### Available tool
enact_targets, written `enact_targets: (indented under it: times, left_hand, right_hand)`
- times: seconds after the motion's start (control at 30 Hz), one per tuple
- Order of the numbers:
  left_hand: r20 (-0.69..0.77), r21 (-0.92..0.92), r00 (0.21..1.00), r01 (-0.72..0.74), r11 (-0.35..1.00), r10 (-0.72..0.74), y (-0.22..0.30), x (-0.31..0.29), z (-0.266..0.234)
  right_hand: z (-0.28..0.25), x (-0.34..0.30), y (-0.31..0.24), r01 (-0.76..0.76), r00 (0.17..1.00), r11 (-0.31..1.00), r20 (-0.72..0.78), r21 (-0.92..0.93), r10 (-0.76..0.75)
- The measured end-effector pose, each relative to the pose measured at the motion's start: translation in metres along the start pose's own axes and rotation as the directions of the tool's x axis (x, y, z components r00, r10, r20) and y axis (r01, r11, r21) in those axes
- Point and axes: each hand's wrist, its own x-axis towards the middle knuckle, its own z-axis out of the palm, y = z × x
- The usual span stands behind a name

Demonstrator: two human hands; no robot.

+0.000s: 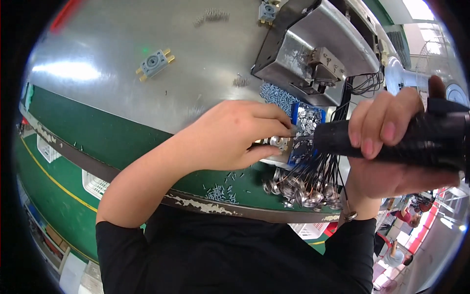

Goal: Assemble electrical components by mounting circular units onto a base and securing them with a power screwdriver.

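Observation:
In my right hand point(384, 127) is a black power screwdriver point(338, 138), held level with its thin bit pointing left. The bit reaches a small part with a round silvery piece point(278, 141), pinched between the thumb and fingers of my left hand point(247, 130). My fingers cover much of this part. Just right of it sits a blue bin point(321, 116) of small metal pieces. Below the screwdriver, black wires with round silvery metal caps point(306, 193) lie bunched at the bench's near edge.
Loose bluish screws point(276, 96) are heaped beside a metal machine point(313, 59). More screws point(221, 193) lie on the green mat point(105, 115). A grey block with brass terminals point(153, 62) and small springs point(213, 16) rest on the metal bench top point(112, 29). People are far right.

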Motion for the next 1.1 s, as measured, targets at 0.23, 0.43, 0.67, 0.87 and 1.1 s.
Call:
enact_targets:
  times: [0.23,0.43,0.67,0.87,1.1]
  left_hand:
    - [-0.012,-0.011,1.0,-0.015,1.0,0.015,-0.002,-0.002,0.003]
    - [-0.016,0.0,1.0,-0.025,1.0,0.025,-0.003,-0.005,0.004]
    - [-0.022,0.012,0.999,-0.025,1.0,0.025,-0.003,-0.003,0.007]
    - [-0.018,0.033,1.0,-0.007,0.999,0.008,-0.002,-0.008,0.006]
    - [-0.047,0.02,0.999,-0.022,1.0,0.023,-0.005,-0.007,0.008]
  right_hand:
    - [0.005,-0.019,0.008,0.023,1.0,0.983,-0.016,-0.18,-0.026]
    - [0.002,-0.023,0.015,0.049,0.997,0.99,0.07,-0.13,-0.04]
    - [-0.004,-0.025,0.018,0.082,0.983,0.994,0.17,-0.079,-0.067]
    - [-0.007,-0.026,0.026,0.099,0.962,0.995,0.255,-0.012,-0.092]
    - [-0.004,-0.031,0.022,0.17,0.941,0.979,0.314,-0.114,-0.127]
